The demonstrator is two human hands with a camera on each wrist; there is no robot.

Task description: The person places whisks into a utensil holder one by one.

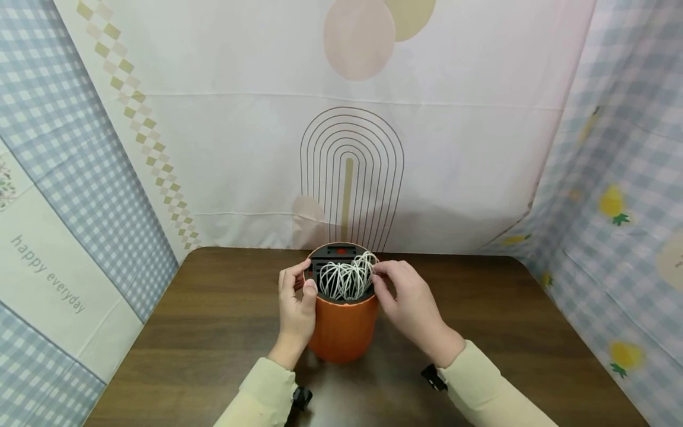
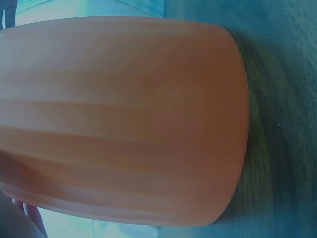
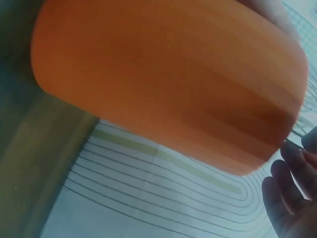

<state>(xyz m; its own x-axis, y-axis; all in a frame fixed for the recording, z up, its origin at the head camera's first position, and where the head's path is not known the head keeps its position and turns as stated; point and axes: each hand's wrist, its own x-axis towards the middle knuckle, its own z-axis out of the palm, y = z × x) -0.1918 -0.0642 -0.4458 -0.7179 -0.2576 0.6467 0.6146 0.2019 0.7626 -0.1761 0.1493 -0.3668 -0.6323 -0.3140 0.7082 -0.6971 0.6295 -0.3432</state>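
An orange round container (image 1: 342, 332) stands upright on the table, with a black slotted insert (image 1: 320, 255) inside its top. Over that insert lies a looped bundle of thin white cord (image 1: 345, 281). My left hand (image 1: 296, 302) grips the container's rim at the left, thumb toward the front. At the right side of the rim, my right hand (image 1: 412, 296) pinches the edge of the white bundle between thumb and fingers. The container's ribbed side (image 2: 124, 119) fills most of the left wrist view. In the right wrist view, right-hand fingers (image 3: 282, 178) meet at the rim.
The brown wooden table (image 1: 224, 332) extends to both sides of the container. Behind it hangs a white patterned cloth (image 1: 240, 154). Blue checked cloth (image 1: 629, 267) borders the right side, with similar cloth at the left. Each wrist carries a small black camera (image 1: 433, 377).
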